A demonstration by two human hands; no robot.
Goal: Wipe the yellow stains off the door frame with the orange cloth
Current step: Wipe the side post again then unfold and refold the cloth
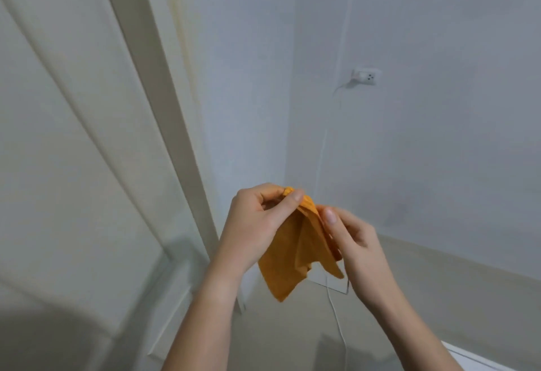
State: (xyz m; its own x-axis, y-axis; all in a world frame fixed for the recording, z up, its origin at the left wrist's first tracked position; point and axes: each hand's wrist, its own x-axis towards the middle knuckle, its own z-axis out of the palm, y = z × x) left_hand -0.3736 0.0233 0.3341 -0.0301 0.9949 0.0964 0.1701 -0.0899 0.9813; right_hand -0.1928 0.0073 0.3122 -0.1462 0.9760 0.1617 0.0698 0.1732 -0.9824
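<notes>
A: Where does it stand?

B: Both hands are up in front of the white wall corner. The left hand (pixel 257 218) pinches the bunched top of the soft orange cloth (pixel 295 253) between thumb and forefinger; the right hand (pixel 348 236) pinches its right edge the same way. The rest hangs loose below them, clear of everything.

A: And the frame?

B: The cream-painted door frame (pixel 164 107) runs up the left of the scene, with a faint yellowish streak (pixel 178 34) along the wall edge far above the hands. The cloth touches none of it — I'd judge wiping hasn't begun.

A: What could go wrong?

B: The hold is only fingertips on a limp rag. If one pinch slips while it's being refolded, the cloth drops to the beige floor (pixel 424 297). A loose, unfolded pad would also skid over the stain rather than rub it.

A: Anything else?

B: The stain sits high, so a long reach could smear it sideways onto the wall. And a thin white cable (pixel 333 306) trails from the white wall socket (pixel 366 77) down behind the cloth — a dangling corner or a foot could catch it.
</notes>
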